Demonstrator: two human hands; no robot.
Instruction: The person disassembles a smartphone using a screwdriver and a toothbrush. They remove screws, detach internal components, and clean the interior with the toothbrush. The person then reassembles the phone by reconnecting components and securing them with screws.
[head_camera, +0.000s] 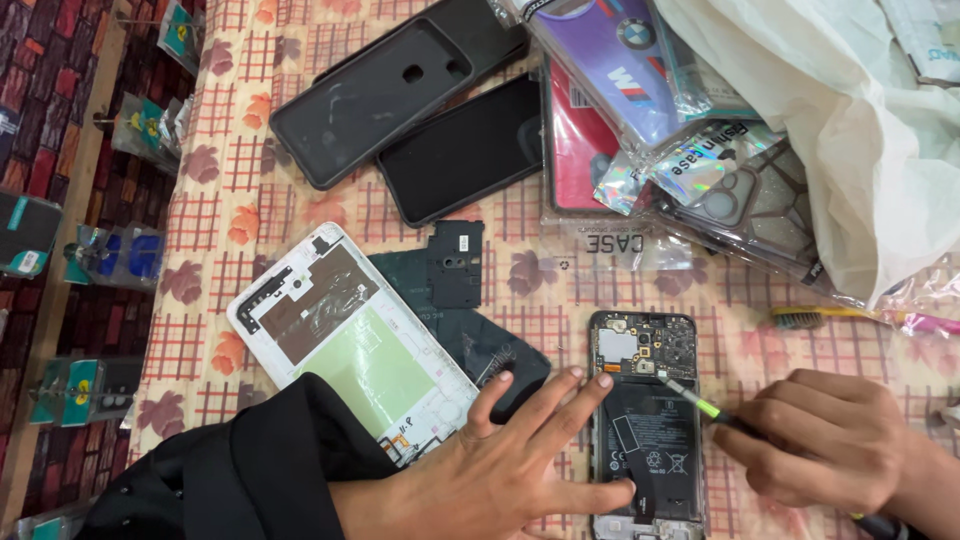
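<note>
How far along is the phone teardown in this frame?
Done: the opened phone has its back off, board and battery exposed; a small black cover plate lies aside. In hand: left hand steadies the phone, right hand works a screwdriver at the board. Left: board and battery remain seated.

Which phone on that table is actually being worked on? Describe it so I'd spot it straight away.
Start at the flowered checked tablecloth and go to its near edge, where the two hands meet. There the opened phone lies between them, left hand on its side and right hand putting a screwdriver to it. Unlike the white phone frame beside it, it is dark, showing its battery and circuit board.
</note>
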